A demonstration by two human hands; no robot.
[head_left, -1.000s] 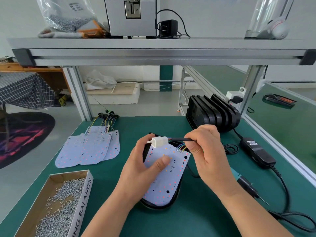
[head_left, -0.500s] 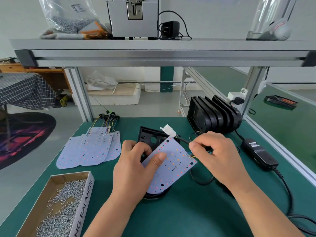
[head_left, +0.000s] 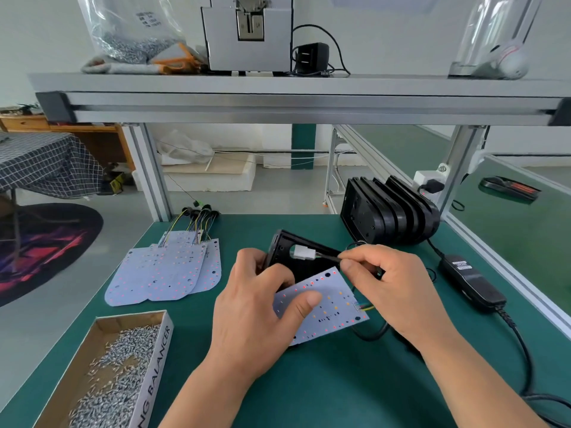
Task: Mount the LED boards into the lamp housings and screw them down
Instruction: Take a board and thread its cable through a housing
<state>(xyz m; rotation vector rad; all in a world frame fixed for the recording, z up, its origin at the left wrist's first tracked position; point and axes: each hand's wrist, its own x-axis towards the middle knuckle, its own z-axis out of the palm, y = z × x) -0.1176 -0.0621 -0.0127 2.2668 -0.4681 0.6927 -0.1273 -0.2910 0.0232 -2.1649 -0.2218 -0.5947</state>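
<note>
My left hand (head_left: 256, 316) grips a black lamp housing (head_left: 282, 247), tilted up on the green mat, and its thumb presses a white LED board (head_left: 332, 307) against the housing's front. My right hand (head_left: 392, 288) pinches the board's black cable just behind its white connector (head_left: 302, 252), which points at a round hole in the housing's back wall. Coloured wires leave the board's right edge under my right hand.
A stack of white LED boards (head_left: 167, 273) lies at the left. A cardboard box of screws (head_left: 114, 372) sits front left. A row of black housings (head_left: 389, 211) stands at the back right. A black power adapter (head_left: 471, 281) and its cable lie at the right.
The housing has been tipped up on its edge and the board has slid lower right. My right hand has carried the white connector down to the hole in the housing's back wall.
</note>
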